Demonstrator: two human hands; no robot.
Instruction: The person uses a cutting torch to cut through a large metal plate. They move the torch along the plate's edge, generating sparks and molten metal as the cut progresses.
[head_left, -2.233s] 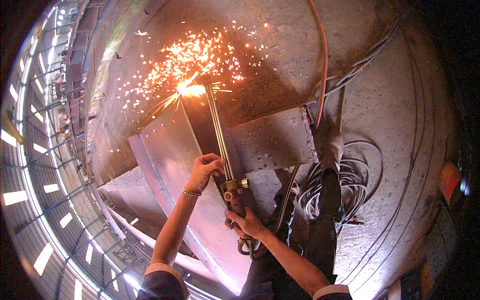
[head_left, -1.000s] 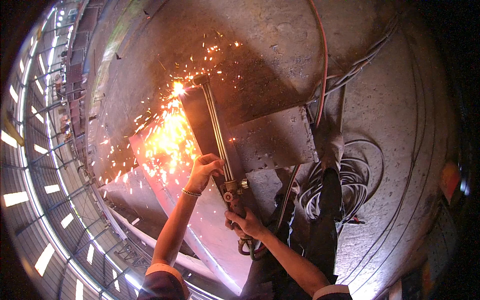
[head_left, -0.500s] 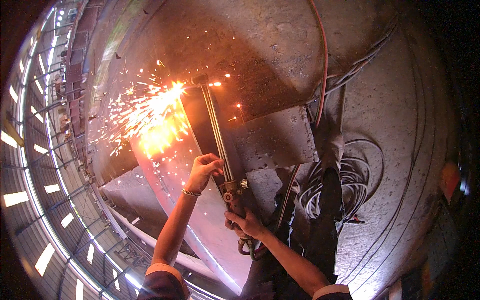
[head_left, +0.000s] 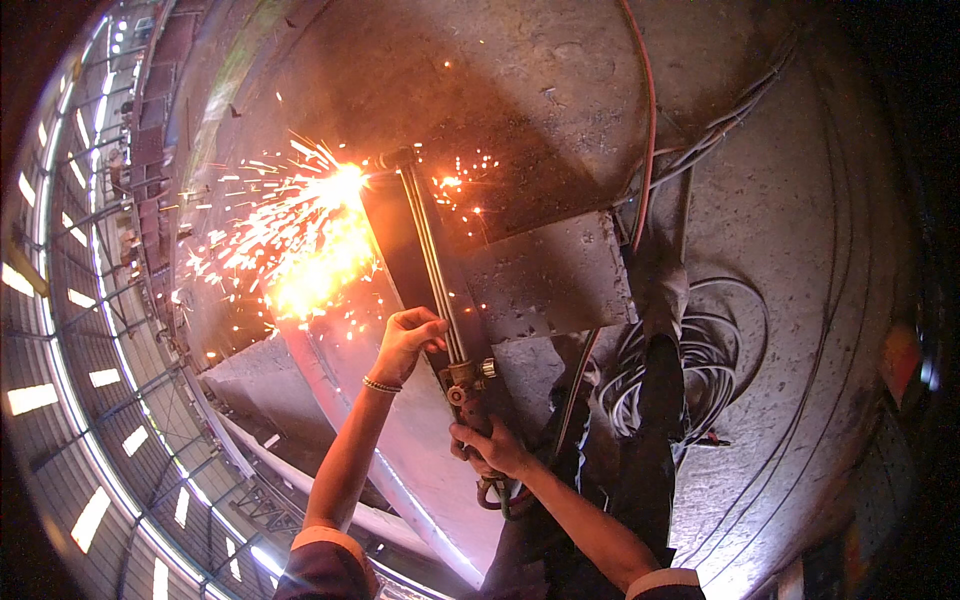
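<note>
in the head view, the left hand (head_left: 412, 342) is curled in at the slim tubes of a cutting torch (head_left: 433, 255), thumb and fingertips pinching them just ahead of the brass valves (head_left: 460, 382). a beaded bracelet (head_left: 382, 385) circles that wrist. the right hand (head_left: 492, 448) wraps the torch's handle behind the valves, fingers closed around it, and hoses (head_left: 490, 492) loop out from the rear end below.

the torch lies slantwise in the middle of the view, its tubes running up and slightly left to an angled head (head_left: 398, 158). beside that head, to the left, sits a white-hot glare (head_left: 347, 182), and sparks (head_left: 300, 262) fan out from it to the left and downward, with a few more to the right of the tubes.

under the left forearm stretches a pinkish-lit metal plate (head_left: 420, 460); a grey-brown metal piece (head_left: 550, 285) reaches out to the right of the torch. further right, a coil of cable (head_left: 622, 400) rests on the floor (head_left: 770, 230) beside the person's dark-clothed legs (head_left: 645, 480), and a red hose (head_left: 649, 120) curves down from the top edge toward the grey-brown piece.
</note>
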